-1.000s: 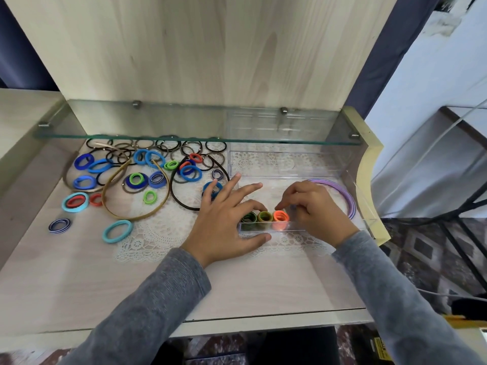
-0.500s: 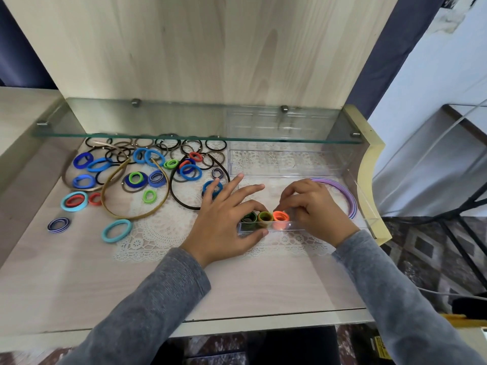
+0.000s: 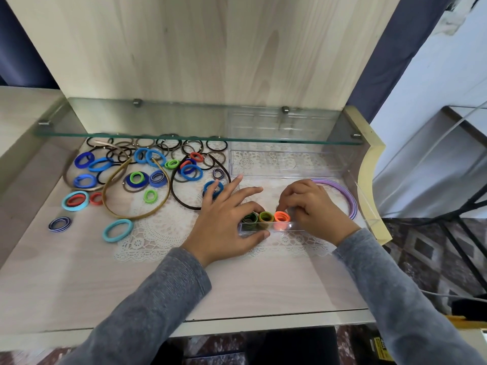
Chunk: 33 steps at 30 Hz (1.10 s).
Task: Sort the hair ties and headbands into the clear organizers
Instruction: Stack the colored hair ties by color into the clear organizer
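Note:
A small clear organizer (image 3: 287, 227) lies on the lace mat and holds a dark green hair tie (image 3: 249, 219), an olive hair tie (image 3: 266, 217) and an orange hair tie (image 3: 281, 216), all standing on edge. My left hand (image 3: 224, 225) pinches the organizer's left end between thumb and index finger, its other fingers spread. My right hand (image 3: 313, 209) has curled fingers and pinches the orange tie. Purple headbands (image 3: 347, 196) lie just right of that hand. Several loose hair ties (image 3: 137, 177), a gold headband (image 3: 137, 216) and a brown headband (image 3: 181, 201) are spread out to the left.
A larger clear organizer (image 3: 284, 167) stands behind my hands, under a low glass shelf (image 3: 184, 139). A light blue tie (image 3: 117, 229) and a striped navy tie (image 3: 59, 223) lie apart at the front left. The desk's raised curved edge (image 3: 369, 164) bounds the right side.
Both hands stay at the small organizer and nothing has visibly moved.

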Each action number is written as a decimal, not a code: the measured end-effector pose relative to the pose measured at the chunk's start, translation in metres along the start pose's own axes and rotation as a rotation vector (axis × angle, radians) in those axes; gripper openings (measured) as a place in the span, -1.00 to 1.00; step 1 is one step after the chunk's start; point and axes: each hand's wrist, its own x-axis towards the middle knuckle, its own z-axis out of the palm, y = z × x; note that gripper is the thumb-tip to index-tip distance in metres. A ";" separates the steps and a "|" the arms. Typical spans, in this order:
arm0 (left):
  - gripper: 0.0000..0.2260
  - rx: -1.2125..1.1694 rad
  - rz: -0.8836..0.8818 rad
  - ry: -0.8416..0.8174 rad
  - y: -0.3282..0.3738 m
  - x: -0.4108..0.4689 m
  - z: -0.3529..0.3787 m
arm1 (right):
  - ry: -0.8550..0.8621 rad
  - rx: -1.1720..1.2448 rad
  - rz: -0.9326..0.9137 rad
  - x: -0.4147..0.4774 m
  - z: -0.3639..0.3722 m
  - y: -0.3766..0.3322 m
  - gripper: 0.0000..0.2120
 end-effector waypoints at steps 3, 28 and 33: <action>-0.69 0.002 0.003 -0.003 -0.001 0.000 0.000 | 0.003 0.001 -0.001 0.000 0.001 0.000 -0.66; -0.68 0.116 -0.264 0.423 -0.015 -0.021 -0.044 | 0.505 0.451 0.150 0.022 0.004 -0.087 -0.73; -0.71 0.321 -0.298 0.468 -0.042 -0.045 -0.064 | 0.504 0.492 0.032 0.039 0.031 -0.141 -0.66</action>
